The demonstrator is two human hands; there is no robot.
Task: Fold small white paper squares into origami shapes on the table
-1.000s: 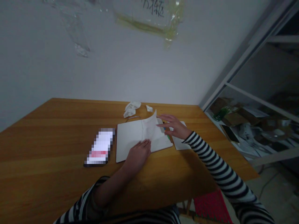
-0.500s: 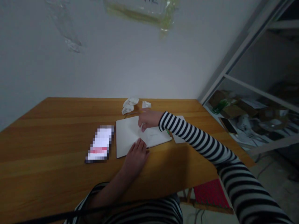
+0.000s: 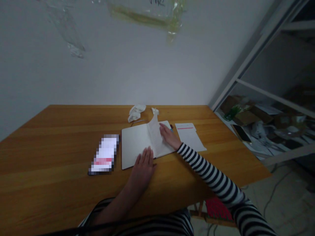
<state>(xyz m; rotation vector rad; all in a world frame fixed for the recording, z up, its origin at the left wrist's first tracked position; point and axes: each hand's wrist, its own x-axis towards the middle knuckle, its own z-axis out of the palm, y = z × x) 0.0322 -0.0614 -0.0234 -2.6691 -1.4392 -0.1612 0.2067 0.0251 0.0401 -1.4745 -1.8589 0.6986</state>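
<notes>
As the open notebook (image 3: 137, 144) lay on the wooden table (image 3: 61, 147), nearer its far edge, one leaf (image 3: 154, 132) was seen raised almost upright over the spine. The right hand (image 3: 168, 136) was laid against that leaf from the right, fingers stretched along it; whether the paper was pinched by a thumb could not be told. The left hand (image 3: 144, 164) was pressed flat on the notebook's near edge, fingers spread, nothing gripped. For a clean turn, it was judged, the leaf should be carried over by its outer edge rather than pushed at the middle, and the book held down by the flat palm so that it is not dragged. Just left of the notebook a phone (image 3: 104, 154) was seen, screen lit; to the right, apart from the book, a loose sheet (image 3: 190, 136) with a red line. Crumpled paper (image 3: 136, 113) and a smaller scrap (image 3: 155, 110) were seen behind it, near the wall, and a metal rack (image 3: 246, 75) of clutter off to the right.
</notes>
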